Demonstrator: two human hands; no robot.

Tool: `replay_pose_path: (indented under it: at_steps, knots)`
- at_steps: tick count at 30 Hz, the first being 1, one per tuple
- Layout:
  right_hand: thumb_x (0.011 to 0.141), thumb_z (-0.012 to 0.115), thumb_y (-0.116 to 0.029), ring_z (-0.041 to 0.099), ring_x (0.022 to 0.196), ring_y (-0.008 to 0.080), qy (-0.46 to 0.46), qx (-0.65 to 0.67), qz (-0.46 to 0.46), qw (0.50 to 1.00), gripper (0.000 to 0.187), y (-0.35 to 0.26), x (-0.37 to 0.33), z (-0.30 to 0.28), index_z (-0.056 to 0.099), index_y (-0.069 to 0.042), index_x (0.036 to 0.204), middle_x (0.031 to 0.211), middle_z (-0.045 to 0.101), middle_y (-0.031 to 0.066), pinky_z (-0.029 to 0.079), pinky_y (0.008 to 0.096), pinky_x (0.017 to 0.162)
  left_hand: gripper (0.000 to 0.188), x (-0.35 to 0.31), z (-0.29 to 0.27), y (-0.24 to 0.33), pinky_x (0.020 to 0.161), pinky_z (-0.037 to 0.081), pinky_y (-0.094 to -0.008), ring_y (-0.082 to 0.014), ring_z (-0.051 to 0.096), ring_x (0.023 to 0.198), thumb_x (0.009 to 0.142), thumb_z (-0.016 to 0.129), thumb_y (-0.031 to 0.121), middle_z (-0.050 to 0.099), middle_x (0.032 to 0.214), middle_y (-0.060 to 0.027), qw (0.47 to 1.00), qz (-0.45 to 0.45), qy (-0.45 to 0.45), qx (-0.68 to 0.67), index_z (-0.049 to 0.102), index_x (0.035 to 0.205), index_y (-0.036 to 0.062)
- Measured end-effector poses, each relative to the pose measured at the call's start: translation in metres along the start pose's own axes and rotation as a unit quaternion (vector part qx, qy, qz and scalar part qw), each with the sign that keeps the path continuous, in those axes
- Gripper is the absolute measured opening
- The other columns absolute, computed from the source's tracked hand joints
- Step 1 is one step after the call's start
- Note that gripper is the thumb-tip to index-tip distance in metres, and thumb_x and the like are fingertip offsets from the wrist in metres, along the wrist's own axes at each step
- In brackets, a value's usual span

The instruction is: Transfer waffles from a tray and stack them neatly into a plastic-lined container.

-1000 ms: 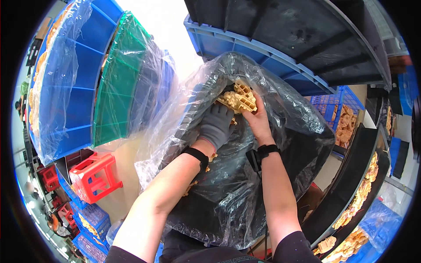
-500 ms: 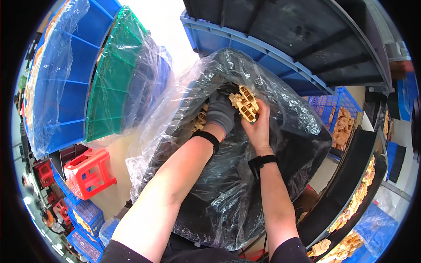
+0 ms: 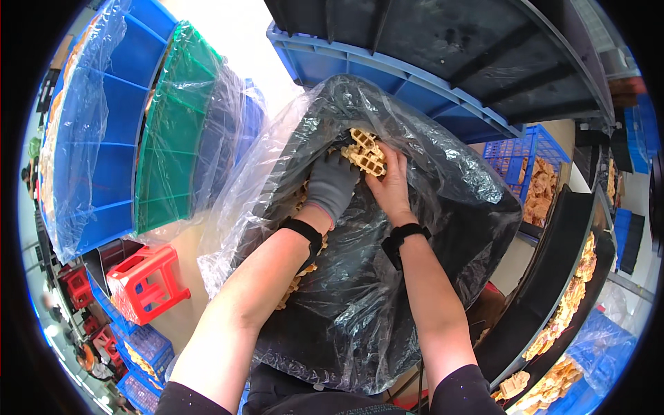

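Note:
My right hand (image 3: 392, 185), bare and with a black band at the wrist, grips a tan moulded plastic part (image 3: 366, 160) with open rectangular cells. My left hand (image 3: 333, 182) wears a grey glove; its fingers close on the left end of the same cluster of tan parts, with the fingertips partly hidden. Both hands are inside a black bin lined with a clear plastic bag (image 3: 456, 173). A row of more tan parts (image 3: 296, 285) lies in the bin under my left forearm, mostly covered by it.
Beyond the bin stand a blue crate (image 3: 325, 62) and a large black crate (image 3: 443, 48). Blue and green bins (image 3: 173, 138) with plastic film rise at left, above a red stool (image 3: 146, 283). At right are a blue basket of tan parts (image 3: 543, 190) and a black trough (image 3: 546, 277).
Both hands have shifted slightly left with the tan part, which has turned and now lies lower against the glove. More tan parts show beneath my left forearm.

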State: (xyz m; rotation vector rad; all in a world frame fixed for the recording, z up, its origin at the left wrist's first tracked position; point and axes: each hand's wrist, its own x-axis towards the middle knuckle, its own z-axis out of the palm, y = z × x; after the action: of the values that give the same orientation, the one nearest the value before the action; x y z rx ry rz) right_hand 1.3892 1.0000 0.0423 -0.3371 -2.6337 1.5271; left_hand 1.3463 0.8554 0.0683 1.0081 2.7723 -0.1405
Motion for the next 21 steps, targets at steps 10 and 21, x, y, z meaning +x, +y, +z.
replay_pose_path:
  at_steps: [10,21]
  knots:
    - [0.08,0.069,-0.014,0.055,0.11,0.04,-0.066,-0.162,0.208,0.962,0.07,-0.034,0.017,0.022,0.033,-0.019,0.14,0.12,0.048,0.0217,0.051,0.0464,0.083,0.017,-0.007,0.005,-0.007,0.078,0.049,-0.0396,-0.0273,0.054,0.107,0.078,0.062,0.022,0.058,0.103,-0.008,0.995,-0.042,0.012,-0.088,0.066,0.092,0.0127]
    - [0.085,0.069,-0.038,0.065,0.094,0.0315,-0.024,0.07,0.285,0.956,0.073,-0.018,0.035,0.038,0.029,-0.005,0.137,0.109,0.062,0.0205,0.052,0.0404,0.076,0.03,-0.007,0.014,-0.003,0.083,0.05,-0.038,-0.0283,0.049,0.115,0.079,0.062,0.021,0.052,0.115,-0.0102,0.992,-0.08,0.018,-0.098,0.061,0.106,0.0079]
